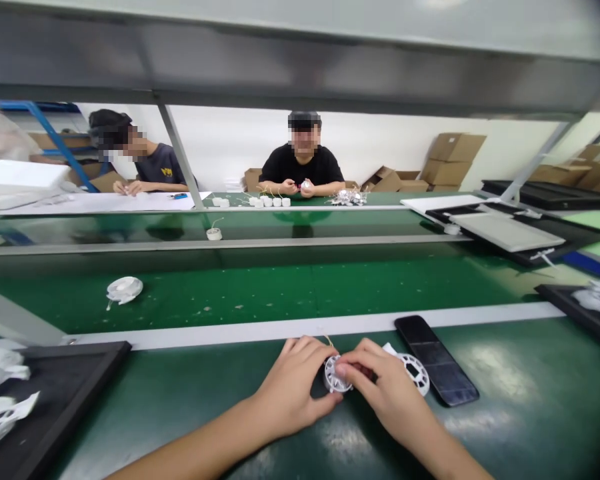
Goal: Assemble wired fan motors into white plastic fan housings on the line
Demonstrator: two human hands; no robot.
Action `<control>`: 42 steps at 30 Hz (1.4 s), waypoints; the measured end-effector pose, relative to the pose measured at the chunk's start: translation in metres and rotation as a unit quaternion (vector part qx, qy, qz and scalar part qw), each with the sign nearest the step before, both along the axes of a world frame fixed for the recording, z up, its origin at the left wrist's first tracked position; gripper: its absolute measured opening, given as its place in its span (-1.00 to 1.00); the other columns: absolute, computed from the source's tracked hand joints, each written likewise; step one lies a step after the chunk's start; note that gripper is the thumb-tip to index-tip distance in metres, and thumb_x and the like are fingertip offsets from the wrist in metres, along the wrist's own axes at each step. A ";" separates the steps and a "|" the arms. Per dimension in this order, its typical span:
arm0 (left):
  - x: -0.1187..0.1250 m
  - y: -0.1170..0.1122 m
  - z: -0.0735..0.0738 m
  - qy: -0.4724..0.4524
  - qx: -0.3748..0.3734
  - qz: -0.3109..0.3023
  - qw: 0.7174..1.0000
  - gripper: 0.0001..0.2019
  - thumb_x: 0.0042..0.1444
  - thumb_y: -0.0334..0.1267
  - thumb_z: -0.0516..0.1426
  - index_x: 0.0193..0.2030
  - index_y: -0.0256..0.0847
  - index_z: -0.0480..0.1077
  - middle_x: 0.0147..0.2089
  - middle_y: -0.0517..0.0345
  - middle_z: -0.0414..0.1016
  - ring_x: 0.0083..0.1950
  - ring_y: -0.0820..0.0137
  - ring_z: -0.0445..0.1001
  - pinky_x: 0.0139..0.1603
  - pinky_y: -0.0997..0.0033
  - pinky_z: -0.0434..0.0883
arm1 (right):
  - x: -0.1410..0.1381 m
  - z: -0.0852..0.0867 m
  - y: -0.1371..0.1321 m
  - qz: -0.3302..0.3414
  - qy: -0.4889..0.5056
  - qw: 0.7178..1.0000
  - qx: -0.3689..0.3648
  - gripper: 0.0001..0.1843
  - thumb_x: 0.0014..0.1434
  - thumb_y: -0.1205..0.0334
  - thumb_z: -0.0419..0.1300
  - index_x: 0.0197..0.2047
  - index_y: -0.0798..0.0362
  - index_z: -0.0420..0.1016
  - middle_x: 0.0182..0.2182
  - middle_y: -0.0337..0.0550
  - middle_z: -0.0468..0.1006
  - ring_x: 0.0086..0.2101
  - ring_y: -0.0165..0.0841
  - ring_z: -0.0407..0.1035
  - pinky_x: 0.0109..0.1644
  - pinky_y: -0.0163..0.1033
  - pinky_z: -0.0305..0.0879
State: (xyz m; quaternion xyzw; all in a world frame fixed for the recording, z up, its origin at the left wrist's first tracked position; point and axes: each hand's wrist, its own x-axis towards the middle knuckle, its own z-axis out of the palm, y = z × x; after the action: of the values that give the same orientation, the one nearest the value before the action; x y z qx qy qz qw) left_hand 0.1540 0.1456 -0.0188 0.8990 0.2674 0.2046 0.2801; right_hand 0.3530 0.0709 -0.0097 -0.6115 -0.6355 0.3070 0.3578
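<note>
My left hand (300, 377) curls its fingers and thumb around a small round white housing with spokes (337, 381), just above the green bench. A thin yellowish wire (329, 341) sticks up behind the housing. My right hand (393, 387) is closed in a pinch, its fingertips over the housing's face. Something dark red shows between those fingers, too covered to name. Partly hidden behind my right hand lies a flat white ring with cut-outs (419, 375), touching or close to a black phone (437, 360).
Black trays with white parts stand at left (80, 400) and right (555, 297). On the green conveyor belt (280, 287) sits a white round assembly (125, 289), with a smaller wired one (214, 233) farther off. Two people work opposite. A metal shelf (300, 60) spans overhead.
</note>
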 end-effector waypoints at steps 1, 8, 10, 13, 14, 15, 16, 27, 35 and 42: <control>0.000 -0.001 0.001 -0.001 0.005 -0.001 1.000 -0.51 0.13 -0.22 0.38 0.18 -0.03 0.38 0.14 0.15 0.51 0.17 0.14 0.40 0.23 0.09 0.26 | -0.001 0.001 0.000 0.007 -0.013 1.000 0.012 -0.74 0.43 0.07 0.17 -0.17 -0.09 0.68 -0.28 -0.20 0.48 -0.28 -0.30 0.42 -0.17 -0.22 0.30; -0.001 -0.003 -0.001 -0.004 0.001 -0.004 1.000 -0.47 0.08 -0.25 0.36 0.20 -0.04 0.37 0.13 0.10 0.50 0.15 0.10 0.39 0.24 0.06 0.27 | 0.049 0.005 -0.018 -0.041 -0.277 0.959 -0.040 -0.42 0.42 -0.23 0.04 0.38 -0.20 0.36 -0.32 -0.13 0.62 -0.38 -0.12 0.52 -0.32 -0.10 0.36; 0.000 -0.003 -0.003 -0.005 0.010 -0.004 1.000 -0.43 0.04 -0.25 0.36 0.21 -0.05 0.36 0.14 0.09 0.49 0.16 0.09 0.38 0.26 0.05 0.27 | 0.073 0.000 -0.025 -0.120 -0.365 0.922 -0.054 -0.32 0.38 -0.32 -0.02 0.38 -0.15 0.39 -0.23 0.02 0.68 -0.32 0.05 0.58 -0.37 -0.03 0.36; 0.000 -0.003 -0.003 -0.004 0.012 -0.004 1.000 -0.43 0.01 -0.27 0.34 0.19 -0.05 0.35 0.14 0.08 0.48 0.17 0.09 0.37 0.28 0.06 0.27 | 0.087 -0.007 -0.028 -0.108 -0.390 0.911 -0.080 -0.38 0.36 -0.35 0.00 0.28 -0.26 0.52 -0.01 0.07 0.66 -0.21 0.11 0.61 -0.39 -0.01 0.42; 0.001 -0.003 -0.003 -0.003 0.012 -0.005 1.000 -0.43 0.01 -0.27 0.34 0.19 -0.05 0.35 0.15 0.07 0.47 0.17 0.09 0.37 0.28 0.05 0.27 | 0.084 -0.009 -0.028 -0.080 -0.383 0.917 -0.075 -0.44 0.36 -0.32 0.03 0.25 -0.31 0.54 0.03 0.04 0.63 -0.19 0.08 0.61 -0.37 -0.03 0.44; 0.001 -0.003 -0.003 0.000 0.013 -0.007 1.000 -0.44 0.02 -0.27 0.33 0.19 -0.05 0.35 0.16 0.07 0.47 0.18 0.09 0.36 0.28 0.05 0.27 | 0.078 -0.009 -0.026 -0.048 -0.370 0.925 -0.064 -0.50 0.38 -0.27 0.05 0.23 -0.34 0.55 0.05 0.00 0.60 -0.17 0.04 0.61 -0.34 -0.05 0.47; 0.000 -0.004 -0.003 0.003 0.015 -0.008 1.000 -0.44 0.03 -0.28 0.32 0.20 -0.05 0.34 0.17 0.07 0.47 0.18 0.09 0.36 0.28 0.04 0.27 | 0.070 -0.008 -0.024 -0.016 -0.355 0.933 -0.051 -0.56 0.40 -0.20 0.07 0.21 -0.36 0.56 0.03 -0.03 0.58 -0.16 -0.01 0.60 -0.30 -0.07 0.49; -0.002 -0.004 -0.002 0.034 0.012 -0.001 0.999 -0.21 0.07 -0.16 0.36 0.42 -0.08 0.18 0.27 -0.01 0.42 0.26 0.03 0.34 0.37 -0.05 0.26 | 0.064 0.004 -0.017 0.052 -0.240 0.967 -0.060 -0.50 0.30 -0.04 0.26 0.30 -0.29 0.48 0.18 -0.09 0.45 0.01 -0.09 0.51 0.04 -0.09 0.49; -0.004 -0.005 -0.003 0.017 -0.011 0.018 1.000 -0.07 0.05 -0.28 0.28 0.53 -0.01 -0.03 0.27 -0.02 0.38 0.22 0.02 0.34 0.31 -0.07 0.34 | 0.071 0.017 -0.023 0.079 -0.199 0.971 -0.104 -0.36 0.35 0.06 0.22 0.45 -0.34 0.22 0.23 -0.15 0.39 0.01 -0.18 0.50 0.11 -0.12 0.40; -0.003 -0.002 -0.012 0.015 -0.044 0.035 0.998 -0.07 0.20 -0.19 0.31 0.57 0.00 -0.15 0.23 -0.01 0.39 0.21 0.04 0.32 0.31 -0.07 0.32 | 0.033 0.018 -0.007 0.006 -0.021 1.000 -0.011 -0.43 0.24 0.02 0.38 0.25 -0.12 0.33 0.08 -0.13 0.47 0.00 -0.18 0.42 0.10 -0.10 0.38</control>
State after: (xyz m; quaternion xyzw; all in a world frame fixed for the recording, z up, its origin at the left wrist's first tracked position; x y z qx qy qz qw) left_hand 0.1507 0.1439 -0.0305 0.8789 0.3118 0.1890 0.3076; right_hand 0.3861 0.0634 0.0078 -0.6183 -0.6429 0.3029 0.3356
